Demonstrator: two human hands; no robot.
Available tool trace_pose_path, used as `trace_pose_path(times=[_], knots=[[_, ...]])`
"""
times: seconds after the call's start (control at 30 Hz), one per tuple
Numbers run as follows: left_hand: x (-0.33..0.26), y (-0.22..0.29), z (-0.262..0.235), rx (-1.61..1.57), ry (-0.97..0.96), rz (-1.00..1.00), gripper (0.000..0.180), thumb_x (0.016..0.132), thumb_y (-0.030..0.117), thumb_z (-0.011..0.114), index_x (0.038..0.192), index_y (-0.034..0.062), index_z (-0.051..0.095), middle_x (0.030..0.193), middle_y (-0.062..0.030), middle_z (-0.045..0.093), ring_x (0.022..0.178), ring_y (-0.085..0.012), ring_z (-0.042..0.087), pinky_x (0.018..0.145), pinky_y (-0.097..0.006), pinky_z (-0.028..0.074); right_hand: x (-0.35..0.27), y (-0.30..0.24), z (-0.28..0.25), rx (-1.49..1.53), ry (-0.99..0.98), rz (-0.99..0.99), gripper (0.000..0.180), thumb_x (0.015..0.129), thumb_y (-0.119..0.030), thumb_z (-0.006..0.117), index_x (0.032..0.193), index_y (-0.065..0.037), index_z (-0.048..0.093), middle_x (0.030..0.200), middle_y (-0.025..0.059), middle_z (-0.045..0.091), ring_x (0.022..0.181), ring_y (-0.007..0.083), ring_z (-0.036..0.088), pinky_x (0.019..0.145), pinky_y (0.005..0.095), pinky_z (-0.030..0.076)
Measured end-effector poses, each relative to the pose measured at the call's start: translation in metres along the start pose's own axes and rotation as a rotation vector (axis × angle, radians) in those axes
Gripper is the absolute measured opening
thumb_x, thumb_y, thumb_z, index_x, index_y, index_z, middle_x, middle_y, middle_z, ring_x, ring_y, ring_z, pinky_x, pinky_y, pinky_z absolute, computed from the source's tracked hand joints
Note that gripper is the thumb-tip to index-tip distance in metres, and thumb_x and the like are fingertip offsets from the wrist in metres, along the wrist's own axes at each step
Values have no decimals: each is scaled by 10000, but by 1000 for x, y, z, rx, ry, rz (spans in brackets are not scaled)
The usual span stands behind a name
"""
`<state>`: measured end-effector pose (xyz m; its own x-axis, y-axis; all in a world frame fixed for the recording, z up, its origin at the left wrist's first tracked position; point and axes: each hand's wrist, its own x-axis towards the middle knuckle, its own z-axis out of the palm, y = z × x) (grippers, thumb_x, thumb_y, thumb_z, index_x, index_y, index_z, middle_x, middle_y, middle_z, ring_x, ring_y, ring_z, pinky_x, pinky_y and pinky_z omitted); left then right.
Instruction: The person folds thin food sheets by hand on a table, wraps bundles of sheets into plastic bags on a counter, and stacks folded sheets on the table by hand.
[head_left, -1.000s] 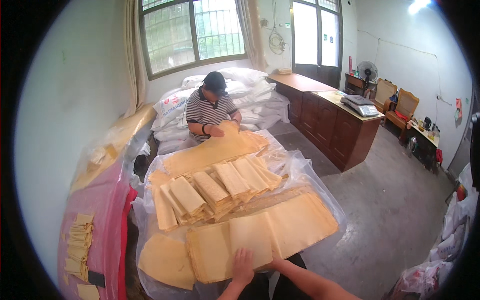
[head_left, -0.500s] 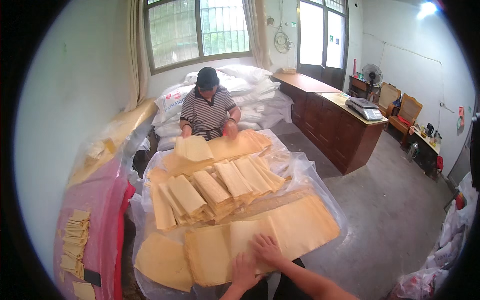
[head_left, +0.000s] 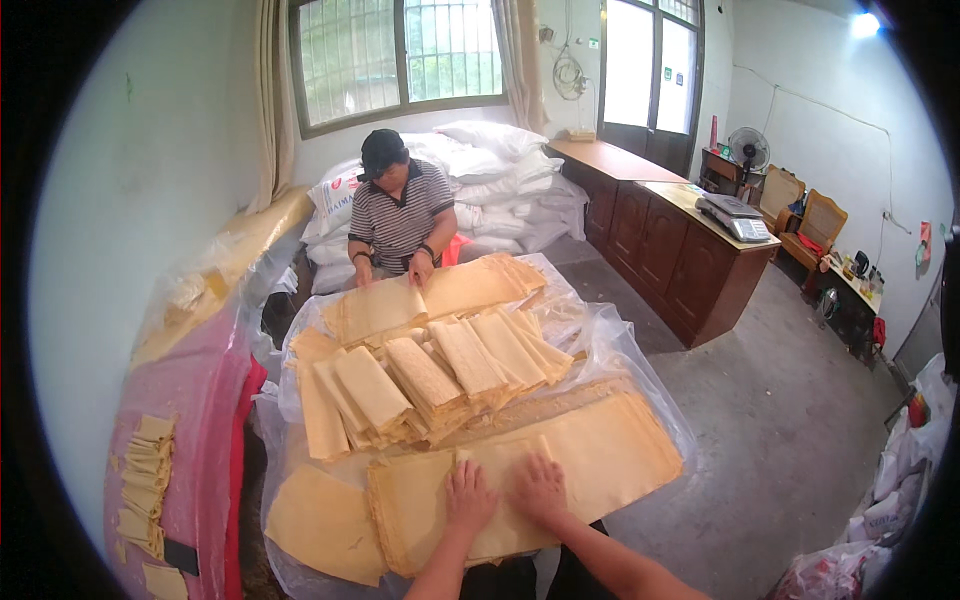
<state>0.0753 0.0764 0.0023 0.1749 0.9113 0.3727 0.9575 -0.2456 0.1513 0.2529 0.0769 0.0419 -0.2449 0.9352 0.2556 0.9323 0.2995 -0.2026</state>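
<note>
1. Left hand [head_left: 468, 500] lies flat, fingers spread, on the yellow sheet stack [head_left: 600, 455] at the desk's near edge.
2. Right hand [head_left: 540, 488] rests beside it, fingers open, gripping nothing.

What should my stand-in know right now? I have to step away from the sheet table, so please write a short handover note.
Left hand: open, palm flat on the near stack of yellow sheets.
Right hand: open, flat on the same stack, close beside the left.
Things: that stack lies along the table's near edge on clear plastic sheeting; a single loose sheet lies to its left.
Done: folded bundles are piled mid-table.
Left: the near stack is unfolded. At the far side a co-worker handles another flat stack.
</note>
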Motion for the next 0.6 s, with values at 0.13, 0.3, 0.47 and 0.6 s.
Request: trace_pose_path(times=[0.13,0.3,0.47,0.6], knots=[[-13,7,-10,35,19,134,405,859,312,605,1203,98,615,1306,-122,536,1283,-316,436,1039,-530,358,-3,16,-20,134,-88,324,603,789,-308,694,1356,-196,524,1392,148,488,1285,294,488,1021,471,403],[-47,39,-34,-21,-351,174,372,836,301,633,1153,106,626,1178,-117,595,1160,-306,526,945,-454,445,-22,55,5,435,-244,220,485,806,-234,691,1264,-99,602,1073,146,663,930,294,652,801,393,524],[-105,59,-73,-531,-195,261,415,798,249,650,1175,77,624,1170,-106,621,1120,-317,568,922,-422,471,-104,53,32,669,103,334,312,847,-157,661,1137,-42,680,822,121,690,757,218,654,707,356,533],[-134,47,-80,-502,-20,408,382,860,224,629,1201,52,630,1165,-137,645,1108,-344,594,948,-436,472,-150,9,20,1235,62,709,353,876,-70,626,1217,21,608,880,86,652,762,140,626,655,282,519]])
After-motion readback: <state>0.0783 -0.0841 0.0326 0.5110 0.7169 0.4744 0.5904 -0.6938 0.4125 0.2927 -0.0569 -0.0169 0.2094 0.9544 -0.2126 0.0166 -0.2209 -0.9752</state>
